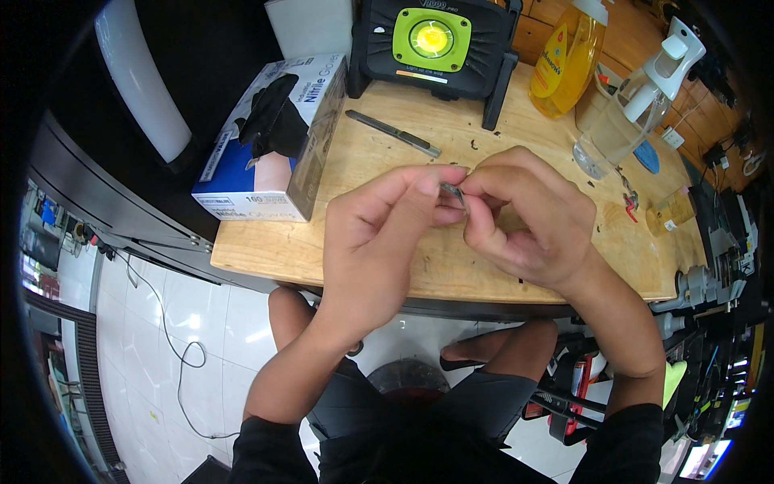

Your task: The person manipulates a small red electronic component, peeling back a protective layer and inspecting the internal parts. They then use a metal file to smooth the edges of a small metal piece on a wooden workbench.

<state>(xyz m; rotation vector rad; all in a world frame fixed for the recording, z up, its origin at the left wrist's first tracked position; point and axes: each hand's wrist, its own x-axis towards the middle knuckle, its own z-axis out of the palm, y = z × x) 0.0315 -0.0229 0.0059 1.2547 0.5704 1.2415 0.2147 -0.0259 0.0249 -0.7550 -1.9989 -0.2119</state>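
Over the wooden workbench (266, 246), a small, thin, dark grey piece (453, 192) is held between my two hands; its kind is too small to make out. My left hand (372, 242) pinches one end of it between thumb and forefinger. Thumb and fingertips of my right hand (542, 211) close on its other side, the fingers curled. Part of the piece is hidden by the fingertips. Beyond my hands a slim utility knife (393, 133) lies on the bench, touched by neither hand. Dark crumbs are scattered on the wood around it.
At the left stands a glove box (256, 202) with a black glove sticking out. A lit work lamp (433, 40) is at the back. Further right are a yellow liquid bottle (564, 60), a clear spray bottle (617, 121) and a small amber bottle (671, 211). A cable (165, 323) trails over the floor.
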